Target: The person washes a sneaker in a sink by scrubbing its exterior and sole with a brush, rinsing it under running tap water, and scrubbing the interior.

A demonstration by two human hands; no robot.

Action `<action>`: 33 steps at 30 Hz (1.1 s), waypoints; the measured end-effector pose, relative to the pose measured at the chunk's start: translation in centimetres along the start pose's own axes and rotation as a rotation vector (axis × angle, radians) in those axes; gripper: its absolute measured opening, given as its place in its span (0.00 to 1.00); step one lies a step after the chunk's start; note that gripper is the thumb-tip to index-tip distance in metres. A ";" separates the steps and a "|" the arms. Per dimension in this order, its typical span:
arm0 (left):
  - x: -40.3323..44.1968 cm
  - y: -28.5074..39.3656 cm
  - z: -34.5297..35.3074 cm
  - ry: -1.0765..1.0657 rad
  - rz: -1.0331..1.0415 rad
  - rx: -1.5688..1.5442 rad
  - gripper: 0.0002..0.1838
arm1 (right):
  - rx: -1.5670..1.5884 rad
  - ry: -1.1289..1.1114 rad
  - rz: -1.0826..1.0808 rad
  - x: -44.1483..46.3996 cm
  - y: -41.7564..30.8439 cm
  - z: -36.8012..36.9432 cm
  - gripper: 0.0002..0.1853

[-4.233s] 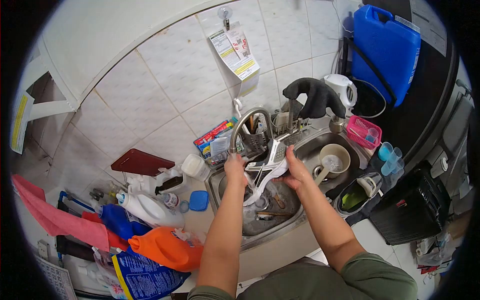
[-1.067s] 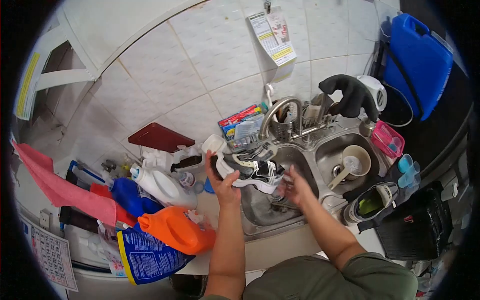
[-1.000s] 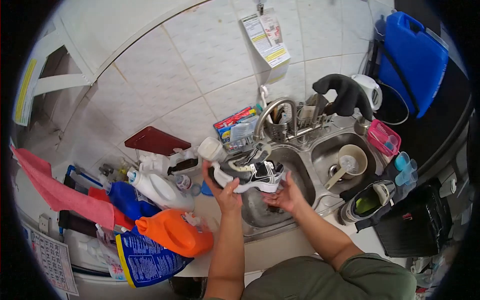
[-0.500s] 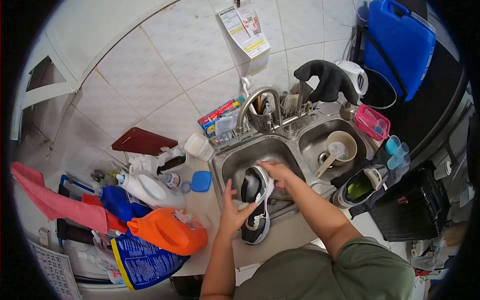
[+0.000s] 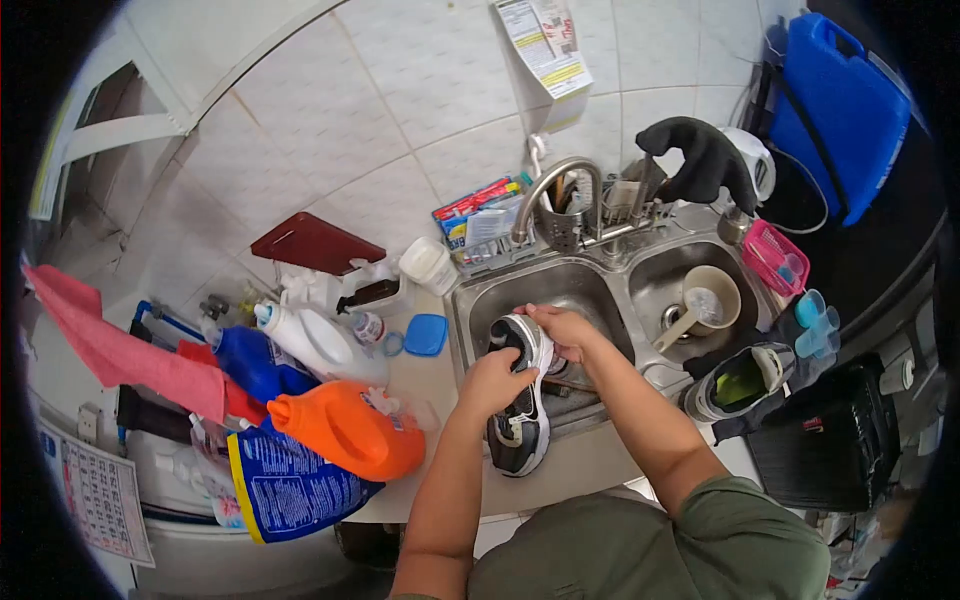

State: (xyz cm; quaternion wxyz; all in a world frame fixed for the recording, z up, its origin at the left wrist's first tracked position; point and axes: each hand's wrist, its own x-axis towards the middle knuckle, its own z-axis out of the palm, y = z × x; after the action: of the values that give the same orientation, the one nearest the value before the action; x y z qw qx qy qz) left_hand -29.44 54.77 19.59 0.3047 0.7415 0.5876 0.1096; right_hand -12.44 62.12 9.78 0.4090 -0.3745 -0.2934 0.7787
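Observation:
A black, white and grey shoe (image 5: 520, 430) is held over the front edge of the left sink basin (image 5: 590, 290), its heel end toward the faucet and its toe toward me. My left hand (image 5: 497, 382) grips the shoe's side, with some fingers inside the opening. My right hand (image 5: 562, 330) is closed on the shoe's far end. Under the hands, a brush in the basin is partly hidden. The second shoe (image 5: 735, 385), with a yellow-green inside, rests on dark cloth right of the sink.
A beige dipper (image 5: 712, 298) sits in the right basin. The curved faucet (image 5: 560, 175) stands behind the left one. An orange bottle (image 5: 350, 430), a white bottle (image 5: 315, 345) and a blue lid (image 5: 426, 335) are at left. A pink basket (image 5: 775, 260) and blue cups (image 5: 810, 308) are at right.
The shoe has gone from sideways above the basin to lengthwise at its front edge. My left hand has moved from beneath the shoe onto its opening, and my right hand has closed on the far end.

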 end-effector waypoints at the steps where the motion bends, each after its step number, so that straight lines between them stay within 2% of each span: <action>1: 0.1 -0.5 0.6 0.037 -0.008 -0.078 0.19 | -0.036 -0.023 -0.001 -0.8 -0.4 -0.1 0.18; 4: 1.2 -3.2 3.4 0.066 -0.013 -0.309 0.16 | -0.034 -0.001 0.003 -0.6 0.5 -0.8 0.18; 5: 0.5 -1.3 2.2 0.027 -0.080 -0.186 0.19 | 0.024 0.002 0.008 -1.2 0.1 -0.1 0.18; 8: -0.2 -1.1 3.7 0.263 -0.004 -0.274 0.27 | 0.103 -0.012 0.018 -1.1 0.0 0.3 0.19; 9: -0.1 -1.5 3.9 0.238 -0.030 -0.376 0.33 | 0.049 0.000 0.025 -0.9 0.0 0.1 0.19; 11: 0.0 -2.5 3.4 0.244 -0.055 -0.452 0.32 | -0.062 0.022 0.039 0.0 -0.2 -0.2 0.20; 14: 0.4 -5.4 3.4 0.338 -0.044 -0.575 0.29 | -0.470 0.295 -0.121 2.4 -0.9 0.7 0.22; 15: 0.5 -6.3 3.4 0.398 -0.022 -0.619 0.28 | -0.579 0.273 -0.259 3.1 -1.2 1.0 0.22; 16: 0.4 -7.3 3.6 0.453 -0.001 -0.664 0.27 | -0.698 0.244 -0.285 4.2 -1.2 1.0 0.21; 17: -0.3 -6.1 2.1 0.339 -0.029 -0.973 0.23 | -0.817 0.216 -0.311 5.7 -1.2 0.9 0.20; 19: -0.7 -6.6 1.3 0.302 -0.053 -1.105 0.22 | -1.020 0.186 -0.365 7.0 -2.6 2.6 0.19; 20: -0.8 -6.7 0.9 0.285 -0.064 -1.171 0.22 | -1.092 0.174 -0.476 7.4 -3.4 4.1 0.19; 21: -1.0 -6.5 0.9 0.312 -0.053 -1.172 0.19 | -1.160 0.160 -0.586 7.9 -3.9 5.5 0.19; 24: -0.6 -6.9 1.4 0.333 -0.024 -1.133 0.21 | -1.426 0.043 -0.918 10.3 -5.0 8.8 0.18; 25: 0.1 -8.0 2.4 0.353 -0.013 -1.095 0.25 | -1.525 -0.005 -1.032 11.1 -5.5 9.7 0.18; 29: 0.4 -8.2 2.9 0.369 -0.053 -1.085 0.29 | -1.865 -0.113 -0.852 14.4 -6.2 11.9 0.18; 31: 0.6 -8.5 3.3 0.409 -0.051 -1.052 0.24 | -1.935 -0.150 -0.732 16.2 -5.9 12.1 0.18; 33: 0.2 -7.9 2.8 0.413 -0.055 -1.046 0.22 | -1.952 -0.136 -0.718 17.1 -5.9 12.3 0.18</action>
State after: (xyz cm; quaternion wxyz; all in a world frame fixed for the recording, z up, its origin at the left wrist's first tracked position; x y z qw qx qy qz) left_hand -34.26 55.07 12.81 0.5131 0.4395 0.5215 0.5211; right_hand -26.73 77.88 15.18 0.1186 -0.3882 -0.9123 0.0548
